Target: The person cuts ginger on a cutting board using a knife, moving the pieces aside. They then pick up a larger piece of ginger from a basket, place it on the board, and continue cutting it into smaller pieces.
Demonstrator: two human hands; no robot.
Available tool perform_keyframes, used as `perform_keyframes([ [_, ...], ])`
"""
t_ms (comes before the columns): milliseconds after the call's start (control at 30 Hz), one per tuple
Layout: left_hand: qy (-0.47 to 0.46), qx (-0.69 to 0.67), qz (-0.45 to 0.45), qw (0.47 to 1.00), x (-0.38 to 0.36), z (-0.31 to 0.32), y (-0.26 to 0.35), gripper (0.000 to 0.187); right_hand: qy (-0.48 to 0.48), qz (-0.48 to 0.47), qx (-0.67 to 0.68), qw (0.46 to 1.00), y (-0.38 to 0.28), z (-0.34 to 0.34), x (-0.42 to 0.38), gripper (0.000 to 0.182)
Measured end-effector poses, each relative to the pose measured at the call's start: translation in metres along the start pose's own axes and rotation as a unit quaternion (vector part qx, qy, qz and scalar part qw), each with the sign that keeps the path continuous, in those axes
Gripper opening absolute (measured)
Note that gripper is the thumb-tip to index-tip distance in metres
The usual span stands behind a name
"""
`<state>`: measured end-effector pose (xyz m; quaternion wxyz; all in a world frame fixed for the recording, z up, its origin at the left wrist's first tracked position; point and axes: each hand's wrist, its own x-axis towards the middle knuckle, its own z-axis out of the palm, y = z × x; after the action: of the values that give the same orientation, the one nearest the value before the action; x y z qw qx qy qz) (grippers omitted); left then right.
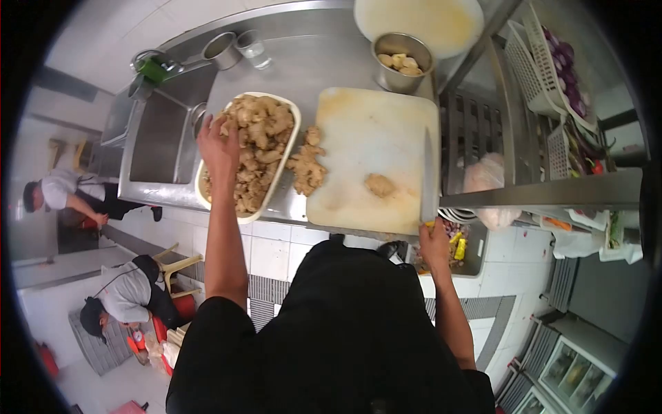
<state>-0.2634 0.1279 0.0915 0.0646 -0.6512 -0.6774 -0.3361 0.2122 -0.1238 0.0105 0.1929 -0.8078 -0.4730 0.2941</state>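
My left hand rests over the left side of a white tub, its fingers apart and touching the heaped ginger. Whether a piece sits under the fingertips is hidden. By the near right corner of the white cutting board, my right hand is closed round the handle of a large knife. The blade lies along the board's right edge, pointing away from me. One small ginger piece lies on the board. A bigger ginger root sits between tub and board, at the board's left edge.
A metal pot with peeled pieces stands behind the board, near a round board. A sink, a metal cup and a clear glass are at left. Shelves with onions flank the right. Two people are at left.
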Motion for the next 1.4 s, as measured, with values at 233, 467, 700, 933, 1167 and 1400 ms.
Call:
perform_keyframes([
  [233,-0.305,-0.308,0.030,0.901,-0.103,0.040,0.158,0.034,-0.012,0.023,0.002,1.000,-0.019,-0.014,-0.001,0.045],
  [467,-0.461,-0.285,0.098,0.834,-0.152,0.070,0.219,0.042,-0.073,-0.002,-0.013,0.997,-0.033,-0.056,-0.052,0.045],
  [700,-0.425,-0.313,0.141,0.838,-0.157,0.072,0.213,0.042,-0.129,0.026,-0.074,0.988,-0.043,-0.086,-0.107,0.034],
  [933,-0.455,-0.293,0.200,0.817,-0.148,0.079,0.214,0.035,-0.156,0.039,-0.089,0.983,-0.043,-0.092,-0.126,0.030],
  [1167,-0.477,-0.309,0.199,0.798,-0.149,0.082,0.215,0.032,-0.155,0.021,-0.115,0.981,-0.043,-0.100,-0.136,0.027],
  [1400,-0.468,-0.303,0.179,0.811,-0.148,0.080,0.219,0.030,-0.175,0.026,-0.125,0.976,-0.045,-0.104,-0.139,0.024],
])
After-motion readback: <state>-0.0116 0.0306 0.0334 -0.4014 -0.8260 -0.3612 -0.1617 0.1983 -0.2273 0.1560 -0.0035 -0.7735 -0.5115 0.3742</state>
